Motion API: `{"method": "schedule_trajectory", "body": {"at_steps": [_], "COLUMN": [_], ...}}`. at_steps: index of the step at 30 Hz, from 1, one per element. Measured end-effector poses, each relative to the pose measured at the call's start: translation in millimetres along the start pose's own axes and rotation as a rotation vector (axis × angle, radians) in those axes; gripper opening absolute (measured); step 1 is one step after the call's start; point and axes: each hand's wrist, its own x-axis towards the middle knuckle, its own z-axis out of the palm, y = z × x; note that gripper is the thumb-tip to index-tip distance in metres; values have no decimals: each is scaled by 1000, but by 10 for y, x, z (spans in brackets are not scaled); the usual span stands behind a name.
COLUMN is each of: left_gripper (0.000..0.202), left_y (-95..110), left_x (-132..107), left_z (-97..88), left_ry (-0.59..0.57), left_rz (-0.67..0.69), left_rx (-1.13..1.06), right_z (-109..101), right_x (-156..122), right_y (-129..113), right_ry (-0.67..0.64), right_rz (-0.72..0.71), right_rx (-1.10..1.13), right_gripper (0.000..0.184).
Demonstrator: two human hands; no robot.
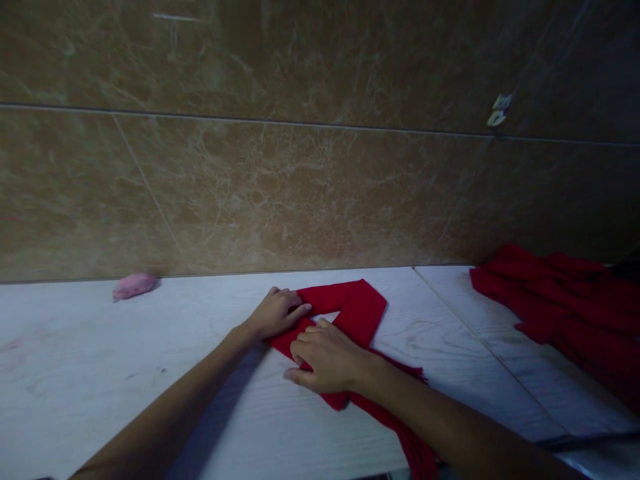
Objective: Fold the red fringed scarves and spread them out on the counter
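left hand (277,312): lies over the far left bend of the cloth, fingers bent and close together, thumb stretched along it; from where i stand i cannot tell whether it pinches or merely presses.
right hand (327,357): nearer the person, fingers curled over the lower stretch, thumb apart and reaching past the edge; a firm grip i cannot make out.
red cloth (361,319): under both sets of fingers, laid as a flat band that turns round a small gap just beyond the right fingertips.
fringe (420,457): to the right of the right fingers, running partly beneath that forearm.
handling: i would judge the left fingers do best as an anchor while the right ones smooth outward, edges flat; lifting that forearm would spare the fringe a drag.
red pile (555,290): well to the right of both hands, crumpled.
pink lump (134,285): well left of the left fingers, near the tiled wall (300,187).
table (100,360): pale, beneath the fingers.
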Motion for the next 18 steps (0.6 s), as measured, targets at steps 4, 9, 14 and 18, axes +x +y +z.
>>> {"method": "schedule_trajectory", "body": {"at_steps": [4,9,14,18], "left_gripper": [56,56,55,54], "left_y": [-125,-297,-347,-340], "left_x": [3,43,60,45], "left_z": [34,109,133,120], "left_ry": [-13,-11,-37,-25], "left_rz": [12,31,61,118], "left_rx": [-211,-359,-399,-332], "right_z": [-31,-104,-205,-217], "right_x": [2,-149,-286,-308], "right_y": [-33,-24,-101,-100], "right_ry": [-125,-195,-326,-232], "right_rz": [7,10,29,-4], "right_rx": [-7,60,201,289], "right_gripper": [37,28,17,27]}}
